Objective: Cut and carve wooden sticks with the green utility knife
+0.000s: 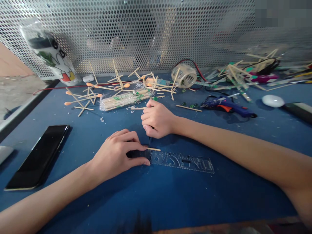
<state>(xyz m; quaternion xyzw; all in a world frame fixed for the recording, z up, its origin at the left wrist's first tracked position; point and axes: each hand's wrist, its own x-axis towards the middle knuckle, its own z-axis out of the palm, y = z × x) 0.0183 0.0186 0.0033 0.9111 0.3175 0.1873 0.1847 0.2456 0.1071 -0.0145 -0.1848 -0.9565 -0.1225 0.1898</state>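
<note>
A clear plastic ruler (182,162) lies on the blue table at the centre. My left hand (122,151) presses on its left end, thumb at the near edge and fingers at the far edge. A short wooden stick (154,149) lies along the ruler's far edge, its left end under my left fingertips. My right hand (158,119) is closed in a fist just beyond the stick, round a thin tool with a green end (155,98) showing above and a dark tip pointing down near the stick.
A black phone (40,156) lies at the left. Behind my hands are a bag of sticks (125,100), joined stick pieces and a clear cup (184,76). A blue glue gun (229,106) and a white mouse (273,101) lie at the right, before a perforated metal panel (136,32).
</note>
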